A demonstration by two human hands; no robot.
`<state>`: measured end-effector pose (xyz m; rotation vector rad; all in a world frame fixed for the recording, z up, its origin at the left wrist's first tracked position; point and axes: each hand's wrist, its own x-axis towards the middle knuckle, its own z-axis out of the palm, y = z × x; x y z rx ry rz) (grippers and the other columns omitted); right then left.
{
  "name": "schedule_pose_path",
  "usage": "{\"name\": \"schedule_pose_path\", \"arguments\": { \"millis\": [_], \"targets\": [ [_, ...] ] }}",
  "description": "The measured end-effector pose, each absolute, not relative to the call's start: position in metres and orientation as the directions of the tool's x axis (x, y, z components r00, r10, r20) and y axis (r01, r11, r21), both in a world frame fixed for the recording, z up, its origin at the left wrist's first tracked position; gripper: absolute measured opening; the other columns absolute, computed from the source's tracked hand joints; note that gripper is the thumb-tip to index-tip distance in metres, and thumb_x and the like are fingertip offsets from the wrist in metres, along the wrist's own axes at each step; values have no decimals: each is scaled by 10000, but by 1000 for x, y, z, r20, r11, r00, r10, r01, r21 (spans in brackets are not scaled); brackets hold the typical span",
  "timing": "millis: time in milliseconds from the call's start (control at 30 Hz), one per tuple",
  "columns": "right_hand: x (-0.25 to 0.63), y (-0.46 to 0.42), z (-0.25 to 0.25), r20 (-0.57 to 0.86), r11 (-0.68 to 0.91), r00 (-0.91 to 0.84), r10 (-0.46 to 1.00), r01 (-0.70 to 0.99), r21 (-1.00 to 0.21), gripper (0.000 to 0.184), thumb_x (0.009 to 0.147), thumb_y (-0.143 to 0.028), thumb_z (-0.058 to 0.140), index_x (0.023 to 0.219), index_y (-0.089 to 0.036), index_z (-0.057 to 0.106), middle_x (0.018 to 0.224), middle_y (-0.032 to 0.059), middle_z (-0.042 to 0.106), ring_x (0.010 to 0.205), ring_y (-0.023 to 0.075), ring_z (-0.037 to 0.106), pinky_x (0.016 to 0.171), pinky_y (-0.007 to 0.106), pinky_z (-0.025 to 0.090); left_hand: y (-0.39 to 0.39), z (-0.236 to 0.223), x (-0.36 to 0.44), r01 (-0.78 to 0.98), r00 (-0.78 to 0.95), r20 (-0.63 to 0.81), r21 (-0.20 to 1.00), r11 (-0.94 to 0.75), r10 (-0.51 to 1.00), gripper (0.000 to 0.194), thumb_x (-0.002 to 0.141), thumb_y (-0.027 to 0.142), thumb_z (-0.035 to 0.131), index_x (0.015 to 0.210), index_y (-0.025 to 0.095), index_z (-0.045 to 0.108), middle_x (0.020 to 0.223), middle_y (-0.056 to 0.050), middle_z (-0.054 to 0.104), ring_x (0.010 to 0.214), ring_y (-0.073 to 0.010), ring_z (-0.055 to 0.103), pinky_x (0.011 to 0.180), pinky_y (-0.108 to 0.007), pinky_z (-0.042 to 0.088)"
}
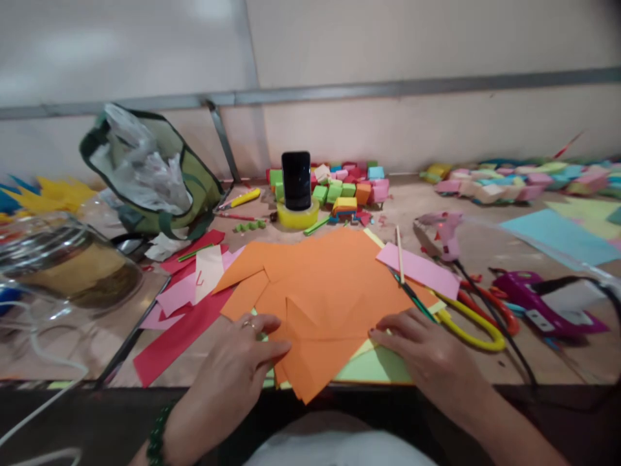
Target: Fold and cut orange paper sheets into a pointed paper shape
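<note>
Sheets of orange paper (334, 278) lie in a pile at the table's front edge, with creases across the top sheet and pale green paper (381, 364) beneath. My left hand (237, 359) grips the pile's left side, its thumb lying on the orange paper and its fingers bent. On the right, the fingers of my right hand (422, 346) are closed at the edge of the orange paper. Scissors with yellow handles (473, 330) lie just beyond my right hand, partly under a pink paper strip (420, 268). Red paper (187, 336) lies left of the pile.
A phone (296, 181) stands in a yellow tape roll (298, 217), before several coloured paper blocks (334, 191). At right are a pink glue gun (446, 233) and a purple device (543, 307) with cables. A glass jar (68, 265) and green bag (194, 184) stand left.
</note>
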<state>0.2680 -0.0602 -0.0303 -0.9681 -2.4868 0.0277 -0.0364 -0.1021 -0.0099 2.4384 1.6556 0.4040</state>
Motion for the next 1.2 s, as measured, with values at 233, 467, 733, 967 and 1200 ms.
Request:
{"name": "schedule_pose_path", "arguments": {
  "millis": [233,467,733,967,1200],
  "targets": [
    [272,-58,-46,455,755,-625,634,627,-190,306,824,-21,446,912,-233,648,829,46,650,759,167,585,650,249,507,-77,-42,-20,803,146,329,511,-306,933,670,703,129,560,1359,168,429,928,-76,694,748,-180,667,660,-276,568],
    [269,-64,-41,554,717,-556,620,688,-114,367,812,-36,443,1074,-228,613,1001,80,670,910,205,622,724,295,546,-85,-26,-5,721,215,531,480,-500,819,460,801,83,481,1224,246,558,750,-12,641,642,-143,624,586,-235,530],
    [226,-74,-6,663,764,-593,456,643,51,321,852,-67,473,1052,-240,654,1249,86,617,1209,272,497,983,508,402,-121,1,20,811,491,617,-67,-581,615,222,858,101,481,971,169,660,737,-49,637,707,-197,569,666,-353,428],
    [227,-67,-32,559,821,-626,544,534,-200,191,841,-54,522,889,-177,660,966,76,721,940,215,612,813,384,507,-119,-2,2,853,500,369,-54,-519,783,261,828,128,573,1064,217,637,1086,-34,684,857,-245,530,723,-402,349],
    [230,-72,-35,517,797,-611,600,513,-319,378,720,30,416,975,-167,614,1019,113,705,976,211,640,823,377,552,-107,-13,-13,863,474,315,16,-504,822,346,790,31,521,1068,201,638,1075,-43,694,909,-246,544,768,-410,350]
  ]
}}
